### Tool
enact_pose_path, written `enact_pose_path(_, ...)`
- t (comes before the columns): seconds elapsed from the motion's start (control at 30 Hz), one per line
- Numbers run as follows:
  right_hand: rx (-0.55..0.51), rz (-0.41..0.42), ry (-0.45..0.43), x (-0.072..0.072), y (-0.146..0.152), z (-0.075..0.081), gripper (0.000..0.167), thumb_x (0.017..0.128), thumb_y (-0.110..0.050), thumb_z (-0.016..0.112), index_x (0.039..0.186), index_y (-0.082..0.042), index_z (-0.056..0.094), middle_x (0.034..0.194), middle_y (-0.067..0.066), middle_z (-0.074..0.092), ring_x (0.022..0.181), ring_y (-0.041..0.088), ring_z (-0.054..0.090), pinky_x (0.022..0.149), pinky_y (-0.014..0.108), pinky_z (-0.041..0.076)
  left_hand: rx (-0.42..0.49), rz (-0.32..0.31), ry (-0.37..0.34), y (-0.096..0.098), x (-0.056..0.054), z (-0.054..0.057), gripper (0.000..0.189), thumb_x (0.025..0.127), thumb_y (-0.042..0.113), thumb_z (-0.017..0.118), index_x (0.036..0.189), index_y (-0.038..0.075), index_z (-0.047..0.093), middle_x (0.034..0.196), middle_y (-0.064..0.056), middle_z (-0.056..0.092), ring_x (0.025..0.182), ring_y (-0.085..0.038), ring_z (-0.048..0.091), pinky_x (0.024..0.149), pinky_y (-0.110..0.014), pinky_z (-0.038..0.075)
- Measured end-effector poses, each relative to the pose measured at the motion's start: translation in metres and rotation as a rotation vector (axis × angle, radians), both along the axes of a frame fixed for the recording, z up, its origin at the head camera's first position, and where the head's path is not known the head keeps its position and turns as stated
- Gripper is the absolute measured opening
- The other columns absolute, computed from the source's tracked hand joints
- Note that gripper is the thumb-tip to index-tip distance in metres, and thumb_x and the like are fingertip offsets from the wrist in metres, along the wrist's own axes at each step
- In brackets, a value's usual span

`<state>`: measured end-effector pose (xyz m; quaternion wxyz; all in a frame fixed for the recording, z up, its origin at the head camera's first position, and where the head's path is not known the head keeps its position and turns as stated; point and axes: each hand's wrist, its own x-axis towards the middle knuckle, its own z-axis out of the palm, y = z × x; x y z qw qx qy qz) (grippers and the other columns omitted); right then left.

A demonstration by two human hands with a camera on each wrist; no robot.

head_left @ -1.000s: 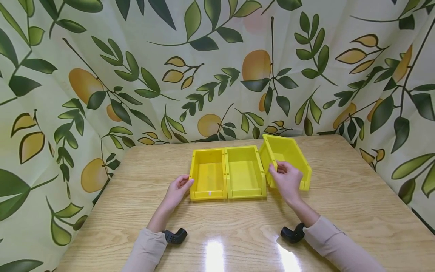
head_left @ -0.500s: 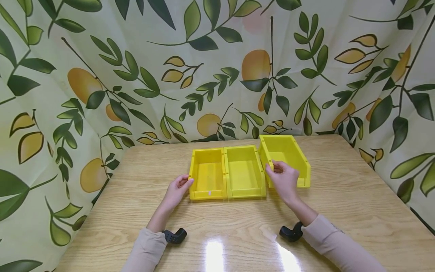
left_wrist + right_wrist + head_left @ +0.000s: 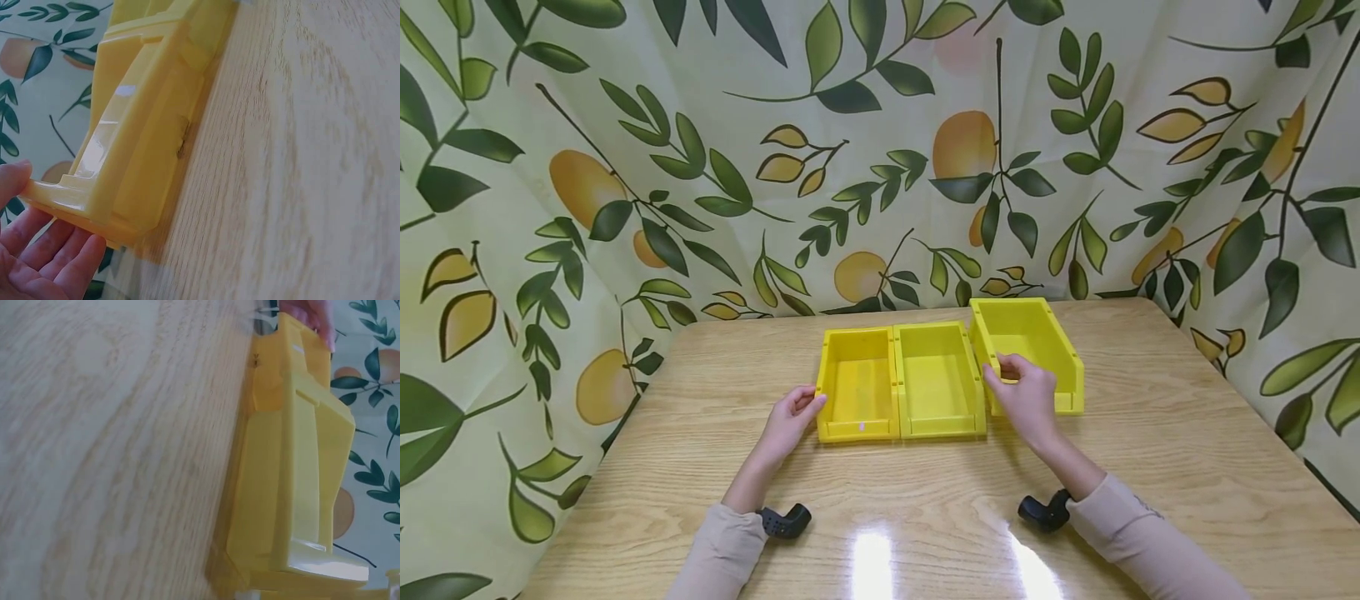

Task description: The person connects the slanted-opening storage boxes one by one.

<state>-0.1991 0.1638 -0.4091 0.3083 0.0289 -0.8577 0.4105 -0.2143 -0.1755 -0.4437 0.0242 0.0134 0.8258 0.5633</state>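
Note:
Two yellow storage bins, a deeper-yellow left bin (image 3: 859, 392) and a middle bin (image 3: 940, 383), stand side by side on the wooden table. My left hand (image 3: 792, 421) pinches the left bin's outer side wall, thumb over the rim and fingers beneath it in the left wrist view. A third yellow bin, the right bin (image 3: 1033, 329), sits a little farther back, angled against the middle bin's right side. The left wall of that bin is gripped at its rim by my right hand (image 3: 1028, 400). In the right wrist view my right hand is out of sight.
The light wooden table (image 3: 715, 358) ends at a hanging cloth (image 3: 880, 167) printed with leaves and oranges. A black wrist device (image 3: 786, 522) is on the left forearm, another black device (image 3: 1045, 512) on the right. All three bins have nothing inside.
The right bin has shifted slightly left with my right hand, and its tilt has levelled somewhat. My left hand and the other two bins have stayed in place.

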Motion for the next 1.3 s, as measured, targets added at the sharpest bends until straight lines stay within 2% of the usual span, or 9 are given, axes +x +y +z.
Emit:
enact_pose_path(0.07,0.014,0.005,-0.009,0.000,0.000,0.001,0.022,0.081,-0.006,0.073,0.096,0.011,0.071,0.087,0.027,0.073,0.075,0.037,0.072,0.066,0.045,0.060,0.007,0.006,-0.034,0.001,-0.001,0.000,0.049,0.095,0.038,0.059,0.128,0.003,0.056,0.128,-0.020,0.062,0.117,-0.024,0.062,0.097,-0.030,0.055)
enact_pose_path(0.2,0.039,0.011,-0.032,-0.001,0.000,0.002,0.023,0.083,-0.007,0.072,0.097,0.011,0.070,0.088,0.027,0.073,0.077,0.038,0.072,0.069,0.046,0.060,-0.001,0.008,-0.067,0.002,-0.002,0.000,0.040,0.098,0.027,0.055,0.131,0.003,0.054,0.132,-0.020,0.059,0.123,-0.027,0.059,0.102,-0.035,0.052)
enact_pose_path(0.43,0.043,0.036,-0.035,-0.001,0.001,0.002,0.025,0.083,-0.008,0.073,0.098,0.011,0.069,0.090,0.028,0.073,0.080,0.038,0.072,0.067,0.045,0.060,-0.009,0.016,-0.064,0.002,-0.001,0.002,0.041,0.099,0.027,0.055,0.132,0.003,0.053,0.133,-0.020,0.058,0.123,-0.027,0.058,0.102,-0.034,0.052)
enact_pose_path(0.57,0.062,0.060,-0.054,0.000,0.003,0.000,0.028,0.084,-0.010,0.072,0.102,0.011,0.066,0.097,0.028,0.072,0.087,0.038,0.072,0.068,0.043,0.060,-0.001,0.009,-0.049,0.002,-0.001,0.001,0.043,0.098,0.028,0.055,0.132,0.002,0.053,0.132,-0.022,0.059,0.121,-0.028,0.059,0.099,-0.031,0.054)
enact_pose_path(0.67,0.079,0.094,-0.073,-0.001,0.004,0.000,0.033,0.086,-0.010,0.071,0.111,0.010,0.063,0.107,0.027,0.070,0.097,0.038,0.069,0.072,0.044,0.061,-0.001,0.014,-0.050,0.002,-0.001,0.001,0.042,0.098,0.028,0.055,0.131,0.002,0.054,0.132,-0.021,0.059,0.121,-0.027,0.059,0.100,-0.031,0.054)
enact_pose_path(0.8,0.115,0.147,-0.100,-0.004,0.006,0.002,0.041,0.088,-0.009,0.067,0.124,0.008,0.056,0.121,0.027,0.063,0.109,0.040,0.062,0.080,0.047,0.060,0.000,0.012,-0.053,0.002,-0.001,0.000,0.041,0.099,0.026,0.054,0.132,0.003,0.053,0.133,-0.021,0.059,0.123,-0.028,0.058,0.103,-0.036,0.052)
enact_pose_path(1.03,0.190,0.184,-0.090,-0.011,0.004,0.007,0.046,0.090,-0.013,0.066,0.130,0.006,0.051,0.128,0.027,0.058,0.117,0.041,0.058,0.088,0.050,0.057,-0.002,0.015,-0.059,0.003,0.000,0.000,0.041,0.099,0.027,0.054,0.132,0.004,0.053,0.134,-0.020,0.058,0.125,-0.029,0.058,0.106,-0.040,0.050)
enact_pose_path(1.17,0.208,0.198,-0.128,-0.014,0.004,0.009,0.048,0.092,-0.016,0.064,0.132,0.005,0.049,0.134,0.026,0.054,0.124,0.042,0.053,0.101,0.054,0.049,0.002,0.018,-0.062,0.003,0.000,0.000,0.041,0.099,0.027,0.054,0.132,0.003,0.053,0.133,-0.021,0.059,0.124,-0.029,0.058,0.105,-0.039,0.051)
enact_pose_path(1.3,0.259,0.226,-0.201,-0.019,0.005,0.013,0.059,0.094,-0.028,0.062,0.140,0.002,0.042,0.149,0.026,0.040,0.136,0.043,0.041,0.111,0.059,0.037,0.002,0.024,-0.060,0.003,0.000,0.000,0.042,0.098,0.028,0.055,0.131,0.003,0.054,0.131,-0.021,0.060,0.122,-0.028,0.059,0.103,-0.038,0.052)
